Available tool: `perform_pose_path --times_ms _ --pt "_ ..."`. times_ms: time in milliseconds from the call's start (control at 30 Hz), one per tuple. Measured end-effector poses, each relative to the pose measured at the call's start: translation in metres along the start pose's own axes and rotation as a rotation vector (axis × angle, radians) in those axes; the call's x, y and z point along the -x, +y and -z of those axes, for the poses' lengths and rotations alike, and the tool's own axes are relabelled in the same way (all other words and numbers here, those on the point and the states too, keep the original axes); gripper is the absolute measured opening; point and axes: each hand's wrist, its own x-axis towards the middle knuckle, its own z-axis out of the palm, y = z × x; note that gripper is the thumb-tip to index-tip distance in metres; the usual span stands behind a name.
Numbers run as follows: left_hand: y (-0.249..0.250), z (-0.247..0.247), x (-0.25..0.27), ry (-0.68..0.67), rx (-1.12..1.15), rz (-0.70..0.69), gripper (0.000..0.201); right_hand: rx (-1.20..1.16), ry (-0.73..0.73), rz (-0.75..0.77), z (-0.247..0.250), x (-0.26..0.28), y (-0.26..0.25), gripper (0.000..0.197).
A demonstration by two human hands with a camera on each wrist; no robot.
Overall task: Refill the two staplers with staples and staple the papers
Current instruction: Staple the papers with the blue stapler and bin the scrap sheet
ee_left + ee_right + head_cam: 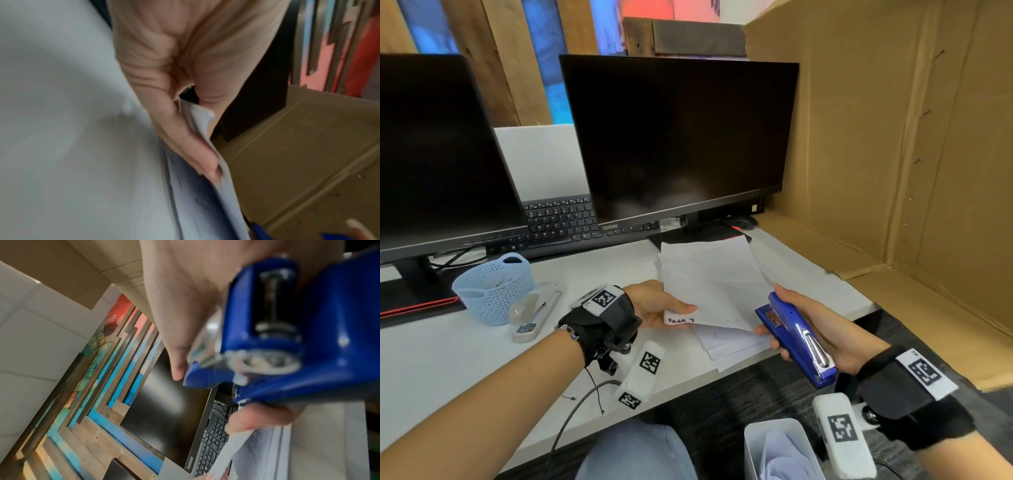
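Observation:
My right hand (808,329) grips a blue stapler (796,337) above the desk's front edge, its nose pointing at the corner of a white paper stack (709,284). Close up, the blue stapler (287,331) fills the right wrist view with fingers curled around it. My left hand (661,305) pinches the near left corner of the papers (207,129), thumb on top beside the words "PAGE 7". More sheets (729,342) lie flat under the lifted stack. A clear stapler (536,317) rests on the desk at the left.
A light blue mesh basket (494,286) stands left of the clear stapler. Two dark monitors (674,137) and a keyboard (561,219) line the back. A cardboard wall (893,137) closes the right side. A white bin (780,448) sits below the desk edge.

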Motion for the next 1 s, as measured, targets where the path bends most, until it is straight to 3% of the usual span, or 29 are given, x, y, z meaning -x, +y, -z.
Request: perform_pose_path --times_ms 200,400,633,767,900,1000 --pt "-0.005 0.002 0.004 0.17 0.05 -0.196 0.053 0.021 -0.172 -0.06 -0.005 0.005 -0.005 0.065" --pt "-0.016 0.011 0.011 0.245 0.238 -0.301 0.047 0.013 -0.32 -0.129 -0.02 0.002 0.002 0.068" --pt "-0.027 0.01 0.034 0.23 0.388 -0.374 0.045 -0.103 -0.239 0.001 -0.032 -0.007 0.009 0.084" --pt "-0.038 -0.002 0.043 0.227 0.393 -0.394 0.043 -0.174 -0.204 0.032 -0.039 -0.009 0.012 0.079" --pt "-0.046 -0.009 0.052 0.231 0.382 -0.433 0.044 -0.172 -0.204 0.033 -0.047 -0.009 0.016 0.057" --pt "-0.051 -0.011 0.059 0.225 0.369 -0.476 0.042 -0.165 -0.223 0.053 -0.051 -0.011 0.021 0.057"
